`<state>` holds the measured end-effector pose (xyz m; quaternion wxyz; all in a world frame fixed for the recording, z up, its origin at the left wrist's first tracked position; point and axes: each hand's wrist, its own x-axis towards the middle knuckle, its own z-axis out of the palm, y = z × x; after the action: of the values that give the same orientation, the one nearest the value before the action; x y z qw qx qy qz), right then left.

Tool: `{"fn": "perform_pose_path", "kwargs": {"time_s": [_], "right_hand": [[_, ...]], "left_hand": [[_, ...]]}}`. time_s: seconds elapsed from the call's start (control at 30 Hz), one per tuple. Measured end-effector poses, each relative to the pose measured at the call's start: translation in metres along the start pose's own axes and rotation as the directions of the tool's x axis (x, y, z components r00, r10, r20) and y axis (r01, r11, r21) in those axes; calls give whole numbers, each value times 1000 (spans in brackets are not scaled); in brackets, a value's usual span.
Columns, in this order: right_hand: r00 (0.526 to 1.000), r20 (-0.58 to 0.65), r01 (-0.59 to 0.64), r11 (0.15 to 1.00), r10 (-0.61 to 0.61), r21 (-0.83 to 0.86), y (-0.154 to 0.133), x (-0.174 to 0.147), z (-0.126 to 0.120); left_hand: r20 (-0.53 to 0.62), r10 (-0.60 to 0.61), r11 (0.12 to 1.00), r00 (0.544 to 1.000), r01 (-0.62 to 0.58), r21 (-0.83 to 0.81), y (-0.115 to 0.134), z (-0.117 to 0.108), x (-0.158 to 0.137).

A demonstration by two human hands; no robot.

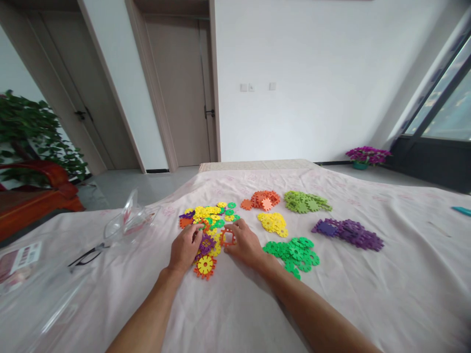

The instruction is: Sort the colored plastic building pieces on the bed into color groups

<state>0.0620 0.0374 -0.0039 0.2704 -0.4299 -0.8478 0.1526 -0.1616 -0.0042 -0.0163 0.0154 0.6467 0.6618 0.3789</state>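
My right hand (244,243) pinches an orange square frame piece (228,238) with an open centre and notched edges. Over the mixed pile, my left hand (186,249) has curled fingers touching the pieces. What its fingertips hold, if anything, is hidden. Around it lie yellow notched discs (206,213), green discs (219,223) and purple frame pieces (206,245). Near my left wrist a yellow disc (205,264) rests on an orange notched piece (204,276).
Sorted by colour on the cloth are piles of orange pieces (265,198), lime pieces (306,202), yellow discs (273,223), green discs (297,252) and purple pieces (355,234). To the left lie glasses (88,256), a clear plastic container (128,223) and clear packaging (47,294).
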Motion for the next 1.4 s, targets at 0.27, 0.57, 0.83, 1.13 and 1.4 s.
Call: {"fn": "perform_pose_path", "kwargs": {"time_s": [0.27,0.57,0.83,1.13,1.4], "right_hand": [[984,-59,-155,972,168,176,36,13,-20],[925,-150,-289,903,349,317,70,24,-39],[880,-249,-298,879,404,371,80,26,-36],[981,-171,-54,978,89,201,41,17,-25],[998,-66,28,881,3,473,4,11,-18]], "left_hand": [[-36,8,998,999,-5,61,-10,4,5],[7,-170,985,985,170,-42,-8,4,6],[10,-227,969,974,227,-95,-6,2,7],[-151,-122,955,981,75,-287,-1,8,4],[1,-55,819,998,46,-573,31,6,-2]]}}
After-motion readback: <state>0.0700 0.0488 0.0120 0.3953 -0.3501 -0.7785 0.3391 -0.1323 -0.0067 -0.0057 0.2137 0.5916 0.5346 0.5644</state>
